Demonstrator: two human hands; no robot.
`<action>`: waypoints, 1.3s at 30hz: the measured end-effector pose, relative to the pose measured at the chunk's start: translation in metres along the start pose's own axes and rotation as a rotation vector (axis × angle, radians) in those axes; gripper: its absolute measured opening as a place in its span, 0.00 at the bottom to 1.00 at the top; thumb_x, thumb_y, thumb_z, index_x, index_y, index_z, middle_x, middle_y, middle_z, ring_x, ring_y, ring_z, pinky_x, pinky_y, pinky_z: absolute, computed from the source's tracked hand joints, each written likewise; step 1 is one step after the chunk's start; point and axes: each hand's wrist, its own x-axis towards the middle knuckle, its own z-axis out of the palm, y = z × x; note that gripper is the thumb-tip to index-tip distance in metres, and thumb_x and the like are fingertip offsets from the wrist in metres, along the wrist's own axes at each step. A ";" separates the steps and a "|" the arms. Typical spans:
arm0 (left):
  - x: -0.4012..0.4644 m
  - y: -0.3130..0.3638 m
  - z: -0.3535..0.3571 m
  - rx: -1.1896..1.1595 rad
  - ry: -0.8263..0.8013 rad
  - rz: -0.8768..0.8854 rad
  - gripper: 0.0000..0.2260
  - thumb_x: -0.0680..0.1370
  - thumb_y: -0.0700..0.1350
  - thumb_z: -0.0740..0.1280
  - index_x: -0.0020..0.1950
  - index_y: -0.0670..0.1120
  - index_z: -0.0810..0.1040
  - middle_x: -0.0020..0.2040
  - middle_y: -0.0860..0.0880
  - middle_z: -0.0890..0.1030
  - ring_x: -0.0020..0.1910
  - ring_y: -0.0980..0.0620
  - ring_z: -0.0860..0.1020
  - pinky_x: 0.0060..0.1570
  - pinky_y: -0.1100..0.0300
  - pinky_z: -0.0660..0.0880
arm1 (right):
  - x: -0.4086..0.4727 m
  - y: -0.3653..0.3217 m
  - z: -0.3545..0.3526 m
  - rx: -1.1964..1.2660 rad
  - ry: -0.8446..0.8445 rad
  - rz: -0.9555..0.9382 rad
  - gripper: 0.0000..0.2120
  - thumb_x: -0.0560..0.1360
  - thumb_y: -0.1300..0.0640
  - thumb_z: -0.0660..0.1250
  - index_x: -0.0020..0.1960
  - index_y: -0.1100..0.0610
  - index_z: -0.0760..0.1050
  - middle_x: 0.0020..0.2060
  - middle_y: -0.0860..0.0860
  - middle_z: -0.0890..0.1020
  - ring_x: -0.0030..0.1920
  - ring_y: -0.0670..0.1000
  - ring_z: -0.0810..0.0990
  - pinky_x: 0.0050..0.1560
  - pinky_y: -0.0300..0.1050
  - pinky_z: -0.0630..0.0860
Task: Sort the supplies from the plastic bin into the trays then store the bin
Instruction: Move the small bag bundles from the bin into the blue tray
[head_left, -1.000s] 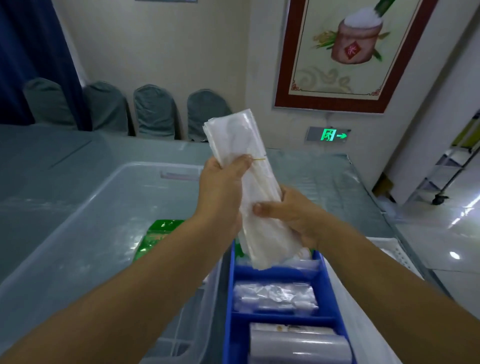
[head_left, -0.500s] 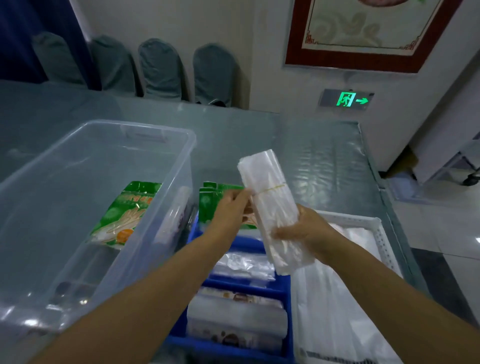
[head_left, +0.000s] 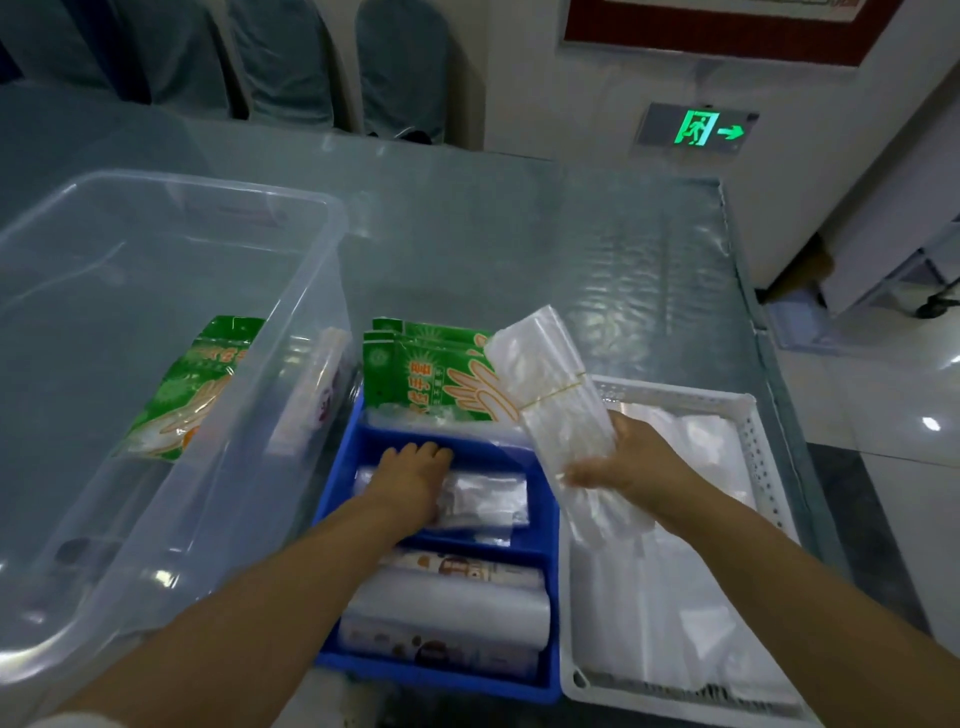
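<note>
My right hand (head_left: 636, 462) grips a bundle of clear plastic bags (head_left: 556, 400) tied with a rubber band, held tilted above the gap between the blue tray (head_left: 548, 525) and the white tray (head_left: 753, 431). My left hand (head_left: 410, 480) rests palm down on a clear bag packet (head_left: 485, 499) in the blue tray's middle compartment. Green glove packs (head_left: 426, 376) stand in its far compartment. The clear plastic bin (head_left: 311, 270) on the left holds one green glove pack (head_left: 192, 387) and a white packet (head_left: 317, 389) against its right wall.
The blue tray's near compartment holds wrapped rolls (head_left: 447, 608). White bags (head_left: 670, 597) fill the white tray. The table (head_left: 493, 234) has a glossy cover and ends at the right over a tiled floor (head_left: 883, 441). Covered chairs (head_left: 291, 57) line the far side.
My left hand let go of the bundle and dropped onto the packet in the blue tray. My right hand carried the bundle lower and rightward. The camera tilted down.
</note>
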 end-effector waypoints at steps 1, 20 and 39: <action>0.001 0.000 -0.001 0.042 0.015 0.011 0.24 0.72 0.47 0.70 0.66 0.47 0.68 0.65 0.46 0.72 0.62 0.45 0.70 0.62 0.51 0.65 | 0.002 0.000 0.002 -0.004 -0.005 -0.001 0.25 0.64 0.63 0.76 0.57 0.51 0.73 0.45 0.45 0.81 0.43 0.45 0.80 0.35 0.34 0.73; -0.048 0.001 -0.012 0.098 -0.080 0.085 0.09 0.64 0.45 0.76 0.41 0.46 0.81 0.39 0.48 0.83 0.38 0.50 0.82 0.35 0.61 0.75 | 0.047 -0.033 0.086 -1.153 -0.103 -0.443 0.19 0.74 0.59 0.64 0.63 0.52 0.68 0.54 0.56 0.80 0.53 0.58 0.79 0.46 0.47 0.74; -0.034 -0.001 -0.008 0.136 -0.115 0.070 0.12 0.77 0.41 0.64 0.60 0.44 0.75 0.58 0.44 0.79 0.56 0.45 0.78 0.53 0.54 0.72 | 0.085 -0.011 0.114 -1.100 -0.408 -0.229 0.19 0.70 0.56 0.69 0.58 0.54 0.68 0.53 0.55 0.80 0.52 0.57 0.79 0.46 0.47 0.75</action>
